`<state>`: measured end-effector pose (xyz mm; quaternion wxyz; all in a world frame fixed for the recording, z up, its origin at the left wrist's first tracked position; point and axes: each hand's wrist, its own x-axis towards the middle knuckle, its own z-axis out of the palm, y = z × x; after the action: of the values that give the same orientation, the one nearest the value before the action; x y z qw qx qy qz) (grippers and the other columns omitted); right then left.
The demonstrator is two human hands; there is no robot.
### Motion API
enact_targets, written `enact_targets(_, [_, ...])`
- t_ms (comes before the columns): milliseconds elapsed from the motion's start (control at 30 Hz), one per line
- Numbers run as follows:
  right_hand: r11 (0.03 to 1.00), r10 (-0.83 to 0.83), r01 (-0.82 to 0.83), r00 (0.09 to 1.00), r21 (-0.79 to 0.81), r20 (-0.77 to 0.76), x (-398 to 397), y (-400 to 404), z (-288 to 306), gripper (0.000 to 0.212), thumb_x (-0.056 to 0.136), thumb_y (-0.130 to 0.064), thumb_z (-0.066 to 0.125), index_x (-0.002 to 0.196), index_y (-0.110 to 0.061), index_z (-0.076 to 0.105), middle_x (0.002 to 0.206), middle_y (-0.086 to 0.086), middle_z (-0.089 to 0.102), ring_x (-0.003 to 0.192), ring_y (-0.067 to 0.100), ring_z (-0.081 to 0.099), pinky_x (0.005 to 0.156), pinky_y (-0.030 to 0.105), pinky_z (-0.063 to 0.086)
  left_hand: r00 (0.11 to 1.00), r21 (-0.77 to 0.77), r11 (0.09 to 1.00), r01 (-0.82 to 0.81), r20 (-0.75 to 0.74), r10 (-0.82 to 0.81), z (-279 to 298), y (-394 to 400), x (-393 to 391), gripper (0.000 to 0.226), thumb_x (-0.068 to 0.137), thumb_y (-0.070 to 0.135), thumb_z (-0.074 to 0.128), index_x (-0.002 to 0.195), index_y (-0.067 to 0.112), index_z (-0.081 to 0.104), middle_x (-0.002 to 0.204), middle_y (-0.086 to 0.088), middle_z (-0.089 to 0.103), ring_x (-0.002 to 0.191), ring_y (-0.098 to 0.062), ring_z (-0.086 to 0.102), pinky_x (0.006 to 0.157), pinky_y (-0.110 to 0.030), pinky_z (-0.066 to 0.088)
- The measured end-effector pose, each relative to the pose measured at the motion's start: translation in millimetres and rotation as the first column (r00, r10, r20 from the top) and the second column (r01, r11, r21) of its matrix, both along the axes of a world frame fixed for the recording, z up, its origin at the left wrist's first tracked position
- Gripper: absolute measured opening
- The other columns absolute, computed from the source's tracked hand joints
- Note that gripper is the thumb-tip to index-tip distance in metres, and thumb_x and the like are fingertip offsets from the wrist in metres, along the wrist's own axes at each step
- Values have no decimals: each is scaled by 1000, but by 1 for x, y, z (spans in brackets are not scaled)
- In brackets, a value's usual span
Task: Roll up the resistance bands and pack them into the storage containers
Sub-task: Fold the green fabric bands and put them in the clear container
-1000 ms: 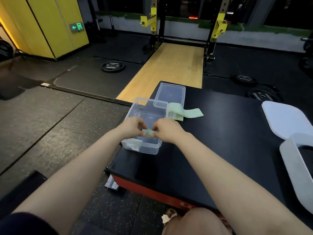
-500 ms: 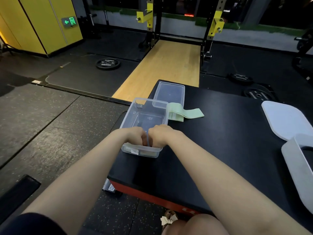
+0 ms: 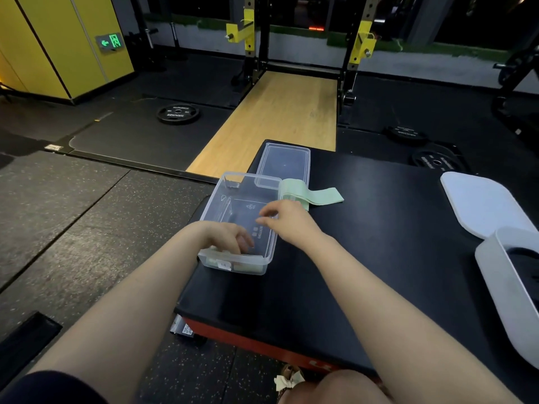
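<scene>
A clear plastic container [image 3: 264, 182] stands at the left edge of the black padded bench [image 3: 364, 258]. My left hand [image 3: 227, 239] reaches into its near end, fingers curled down on a rolled pale green band [image 3: 233, 265] that shows through the near wall. My right hand [image 3: 287, 221] hovers over the container's right rim, fingers apart and empty. A second pale green resistance band [image 3: 318, 196] lies flat and unrolled on the bench, right of the container's far corner.
The container's clear lid [image 3: 284, 161] lies just beyond it. A white lid [image 3: 481, 202] and a white bin [image 3: 507, 290] sit at the bench's right edge. Weight plates [image 3: 178, 113] lie on the gym floor; a squat rack [image 3: 358, 45] stands behind.
Both hands lowered the rolled band into the container's near end. My right hand then let go and lifted away to the right; my left hand stayed down on the roll.
</scene>
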<state>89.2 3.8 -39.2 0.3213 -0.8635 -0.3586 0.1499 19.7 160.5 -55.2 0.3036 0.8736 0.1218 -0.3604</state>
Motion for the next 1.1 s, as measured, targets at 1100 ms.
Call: enact_targets(1100, [763,-647,645,761,-41,-59,173,-82,-79,30,89,-27,63,113,-10,65,116,9,64,109,27,58,93,39,48,835,319,942,-102,542,-93,-47,-133,186,24,91,9,48,114,2,53,121,-15,54,109,-31,55,89,-38,46])
